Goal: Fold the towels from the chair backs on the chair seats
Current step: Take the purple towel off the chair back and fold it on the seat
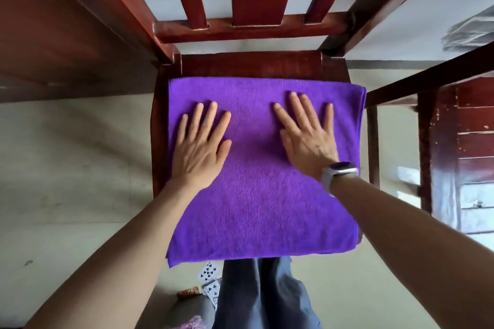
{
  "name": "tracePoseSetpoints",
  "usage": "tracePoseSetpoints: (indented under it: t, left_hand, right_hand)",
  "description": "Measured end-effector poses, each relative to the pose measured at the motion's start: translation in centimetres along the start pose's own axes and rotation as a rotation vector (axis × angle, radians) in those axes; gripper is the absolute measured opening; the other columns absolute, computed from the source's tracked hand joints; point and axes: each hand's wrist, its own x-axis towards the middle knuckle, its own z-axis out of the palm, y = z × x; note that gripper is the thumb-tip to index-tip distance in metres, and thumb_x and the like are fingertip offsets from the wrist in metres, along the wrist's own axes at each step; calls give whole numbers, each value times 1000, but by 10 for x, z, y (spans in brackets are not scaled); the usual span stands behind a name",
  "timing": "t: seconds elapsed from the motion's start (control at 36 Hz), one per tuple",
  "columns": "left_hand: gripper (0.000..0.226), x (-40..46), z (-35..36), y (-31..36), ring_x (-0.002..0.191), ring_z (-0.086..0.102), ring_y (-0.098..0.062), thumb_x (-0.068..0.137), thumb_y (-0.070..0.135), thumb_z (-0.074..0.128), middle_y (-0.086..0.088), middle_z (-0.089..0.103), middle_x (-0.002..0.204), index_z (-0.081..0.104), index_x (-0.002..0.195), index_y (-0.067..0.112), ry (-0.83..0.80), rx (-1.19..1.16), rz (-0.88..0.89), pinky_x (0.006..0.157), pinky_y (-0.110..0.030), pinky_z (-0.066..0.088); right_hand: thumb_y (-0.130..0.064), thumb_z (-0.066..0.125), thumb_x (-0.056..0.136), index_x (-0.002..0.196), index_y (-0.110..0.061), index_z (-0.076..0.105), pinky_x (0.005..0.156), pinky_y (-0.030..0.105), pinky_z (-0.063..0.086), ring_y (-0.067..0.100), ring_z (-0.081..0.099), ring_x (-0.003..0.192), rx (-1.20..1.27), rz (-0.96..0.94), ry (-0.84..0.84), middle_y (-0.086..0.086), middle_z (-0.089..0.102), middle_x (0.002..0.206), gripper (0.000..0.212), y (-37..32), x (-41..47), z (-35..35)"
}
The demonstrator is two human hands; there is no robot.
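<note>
Purple towel (263, 203) folded, centre frame on chair seat (251, 64) | my left hand (199, 152), right hand (307, 141) spread flat, pressing | judged soft, light, limp; pinch near corners.

Playing cards (209, 274) lie on the floor (74, 168) at six o'clock — a worn red wooden cabinet (465, 147) stands at three o'clock.

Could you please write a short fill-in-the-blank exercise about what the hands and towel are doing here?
1. The towel is coloured ____.
2. Both hands, left hand and right hand, lie ____ on the towel.
3. The watch is on the ____ wrist.
4. The towel lies on the chair's ____.

Missing: purple; flat; right; seat
</note>
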Motion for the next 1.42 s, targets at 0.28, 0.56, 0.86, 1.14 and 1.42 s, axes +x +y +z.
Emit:
tracePoseSetpoints:
  t: [0.28, 0.56, 0.86, 1.14, 1.42]
  left_hand:
    - [55, -11, -33, -66, 141, 17, -33, 92, 35, 33, -14, 23, 152, 34, 141, 8, 54, -72, -276, 111, -56, 12]
    - [46, 69, -62, -54, 120, 42, -37, 90, 12, 52, -20, 49, 129, 44, 134, 3, 86, -141, -88, 100, -47, 35]
    - [14, 84, -85, -65, 98, 54, -29, 81, 11, 64, -11, 54, 111, 62, 95, 8, -103, -282, -157, 86, -36, 44]
    - [14, 58, -127, -67, 71, 54, -27, 81, 20, 68, -9, 62, 79, 58, 88, 12, 166, -338, -184, 65, -36, 44]
    - [14, 44, -155, -54, 82, 55, -35, 81, 15, 67, -18, 60, 87, 62, 91, 7, 419, -231, -181, 68, -40, 44]
  right_hand:
    - [-38, 24, 86, 145, -16, 23, 112, 54, 12, 28, 16, 142, 310, 531, 106, 10, 16, 155, 62, 98, -14, -17]
    - [-13, 48, 87, 128, -9, 45, 97, 50, 33, 40, 44, 115, 244, 415, 85, 23, 50, 123, 42, 91, 34, -42]
    - [-15, 54, 85, 113, -6, 59, 93, 46, 38, 40, 48, 108, 213, 401, -77, 21, 52, 113, 30, 100, 39, -71]
    - [-22, 56, 87, 105, -10, 60, 77, 41, 42, 39, 54, 99, 220, 421, 97, 15, 53, 112, 22, 99, 29, -114]
    - [-11, 52, 84, 103, -8, 60, 75, 42, 43, 39, 54, 96, 324, 342, 311, 15, 57, 110, 20, 87, 24, -151]
